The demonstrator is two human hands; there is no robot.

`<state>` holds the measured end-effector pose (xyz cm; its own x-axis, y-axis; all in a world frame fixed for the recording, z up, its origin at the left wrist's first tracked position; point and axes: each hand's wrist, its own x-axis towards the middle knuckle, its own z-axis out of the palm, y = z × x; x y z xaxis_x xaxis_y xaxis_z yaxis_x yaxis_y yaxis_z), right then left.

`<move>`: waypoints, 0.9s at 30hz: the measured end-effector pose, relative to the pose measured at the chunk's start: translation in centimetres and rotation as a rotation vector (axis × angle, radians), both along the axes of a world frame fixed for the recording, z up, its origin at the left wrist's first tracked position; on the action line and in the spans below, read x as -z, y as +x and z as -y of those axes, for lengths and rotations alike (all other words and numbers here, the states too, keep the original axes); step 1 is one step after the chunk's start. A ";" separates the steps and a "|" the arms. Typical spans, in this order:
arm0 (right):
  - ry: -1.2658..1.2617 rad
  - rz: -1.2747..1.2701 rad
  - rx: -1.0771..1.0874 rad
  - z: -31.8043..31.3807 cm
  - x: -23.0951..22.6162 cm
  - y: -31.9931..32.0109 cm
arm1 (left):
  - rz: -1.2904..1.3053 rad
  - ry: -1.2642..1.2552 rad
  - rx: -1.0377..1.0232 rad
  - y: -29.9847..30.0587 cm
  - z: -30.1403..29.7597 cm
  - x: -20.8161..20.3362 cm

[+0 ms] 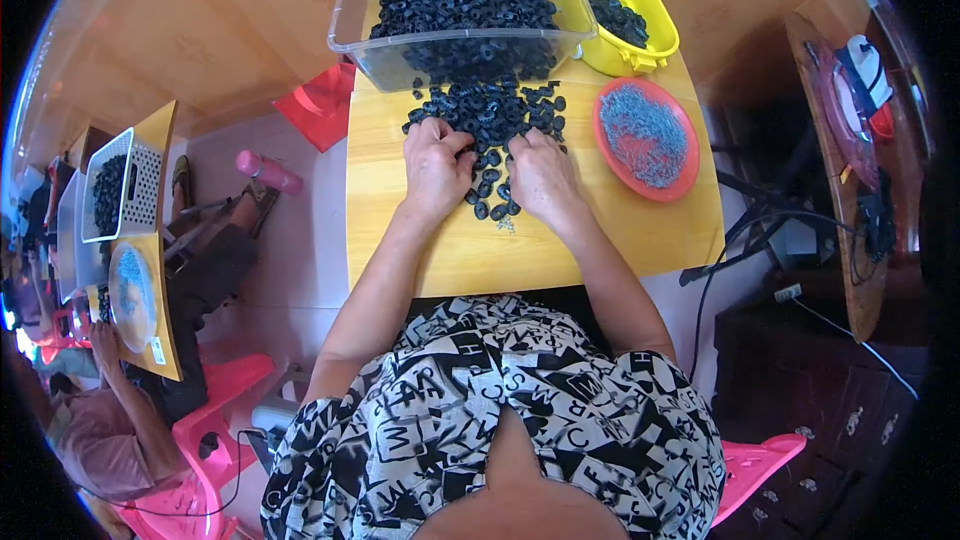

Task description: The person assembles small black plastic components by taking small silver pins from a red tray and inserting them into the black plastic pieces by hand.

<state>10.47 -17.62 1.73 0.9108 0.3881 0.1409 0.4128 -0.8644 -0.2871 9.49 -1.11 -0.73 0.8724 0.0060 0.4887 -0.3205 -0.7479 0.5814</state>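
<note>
A spread of small black, rounded parts (pixel 487 112) lies on the yellow tabletop, below the clear bin. At its left edge my left hand (pixel 436 168) is closed, with the thumb and fingertips drawn together among the parts. My right hand (pixel 545 176) faces it from the right, fingers curled down into the same spread. What either hand pinches is too small or hidden to make out. Between the hands several single black parts (pixel 482 210) trail toward me. A few tiny silvery pieces (pixel 506 225) lie just below them.
A clear plastic bin (pixel 460 52) heaped with black parts stands at the back. A yellow tub (pixel 660 35) holding more parts is to its right, above a red plate (pixel 676 187) of small metal pieces. Another person (pixel 120 430) works at a table on the left.
</note>
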 end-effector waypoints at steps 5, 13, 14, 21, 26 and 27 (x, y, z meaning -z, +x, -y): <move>0.218 0.038 0.003 1.7 -0.2 0.6 | 0.079 -0.260 0.057 -0.2 -0.8 -0.2; 0.262 -0.032 -0.051 3.9 -0.6 -0.9 | -0.309 -0.827 0.143 -4.2 -2.6 -0.4; 0.268 -0.022 -0.083 3.5 -0.4 -1.1 | -0.305 -0.781 0.117 -4.6 -2.6 -0.3; 0.081 -0.042 -0.078 2.1 0.1 -1.0 | -0.323 -0.916 0.098 -5.9 -1.9 0.8; 0.212 0.026 0.000 2.0 0.1 -1.2 | -0.316 -0.961 0.122 -6.2 -1.4 0.9; 0.301 0.068 0.005 2.2 -0.1 -1.3 | -0.304 -0.960 0.109 -6.2 -1.3 0.9</move>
